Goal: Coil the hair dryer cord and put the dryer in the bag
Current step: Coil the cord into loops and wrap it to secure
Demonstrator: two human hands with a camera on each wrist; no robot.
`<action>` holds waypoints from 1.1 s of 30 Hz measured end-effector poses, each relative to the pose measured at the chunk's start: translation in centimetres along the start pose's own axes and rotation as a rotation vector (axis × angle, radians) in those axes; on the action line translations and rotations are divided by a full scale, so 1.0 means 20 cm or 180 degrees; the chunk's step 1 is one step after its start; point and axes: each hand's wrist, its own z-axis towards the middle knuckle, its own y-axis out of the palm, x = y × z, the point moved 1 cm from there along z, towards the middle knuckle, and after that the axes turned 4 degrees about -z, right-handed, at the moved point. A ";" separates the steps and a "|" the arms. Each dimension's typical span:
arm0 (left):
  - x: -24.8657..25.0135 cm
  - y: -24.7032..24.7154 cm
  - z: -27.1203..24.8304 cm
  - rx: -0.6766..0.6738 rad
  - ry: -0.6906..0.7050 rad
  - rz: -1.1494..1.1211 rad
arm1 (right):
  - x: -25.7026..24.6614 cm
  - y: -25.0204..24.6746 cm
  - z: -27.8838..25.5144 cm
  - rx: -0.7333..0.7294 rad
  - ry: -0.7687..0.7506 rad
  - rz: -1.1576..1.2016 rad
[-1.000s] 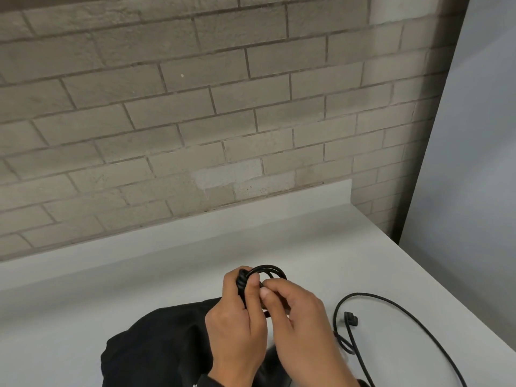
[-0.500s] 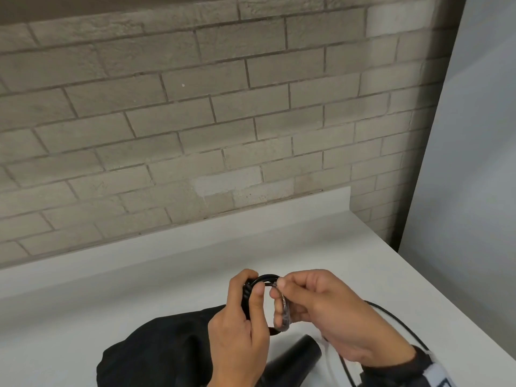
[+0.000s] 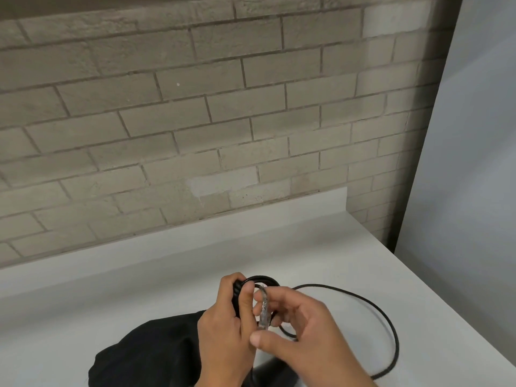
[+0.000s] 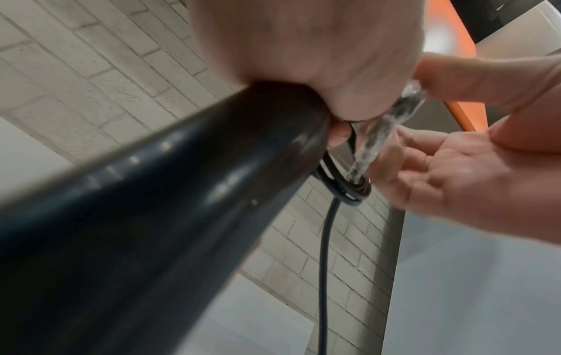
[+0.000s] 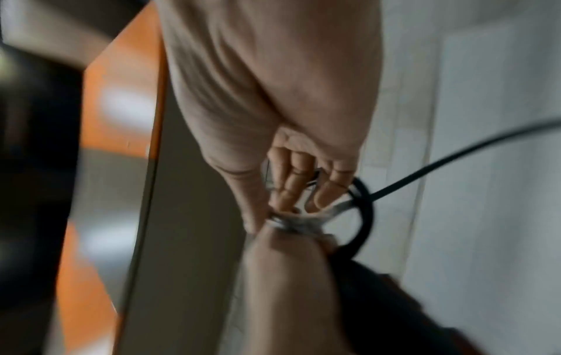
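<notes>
My left hand (image 3: 223, 325) grips the black hair dryer's handle (image 4: 152, 216) together with a small coil of its cord (image 3: 262, 280) above the table. My right hand (image 3: 307, 331) pinches a clear plastic tie (image 3: 264, 308) that runs down across the coil (image 5: 364, 216). In the wrist views the tie (image 4: 382, 134) lies between both hands, against the coil (image 4: 349, 189). The uncoiled cord (image 3: 391, 331) sweeps out in a wide loop on the right. The black bag (image 3: 156, 353) lies crumpled under my left wrist. Most of the dryer body is hidden by my hands.
A white table (image 3: 139, 289) butts against a brick wall (image 3: 195, 121) behind. Its right edge (image 3: 446, 311) drops off beside a grey wall. An orange panel (image 5: 121, 96) shows in the wrist views.
My right hand has drawn the clear tie down from the top of the coil, its thumb now low. The loose cord loop has swung out to the right. My left hand keeps its grip.
</notes>
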 end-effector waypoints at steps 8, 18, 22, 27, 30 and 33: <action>-0.02 0.00 0.02 0.0033 0.0130 0.0056 | 0.24 0.03 -0.04 0.0176 -0.1015 -0.1586; -0.05 0.00 0.04 0.0209 0.0232 0.0110 | 0.08 -0.12 -0.05 0.0187 0.0166 0.1453; -0.02 0.00 0.03 0.0200 0.0264 0.0108 | 0.06 -0.24 -0.05 -0.0260 0.0555 0.1590; -0.05 -0.01 0.05 0.0228 0.0104 0.0040 | 0.15 -0.23 -0.05 -0.0391 0.0082 0.1159; -0.07 0.00 0.05 0.0269 0.0087 -0.0030 | 0.26 -0.21 -0.03 -0.0288 -0.0438 0.0490; -0.06 0.03 0.05 0.0215 0.0262 -0.0020 | 0.38 -0.14 -0.01 0.0079 -0.0751 -0.0355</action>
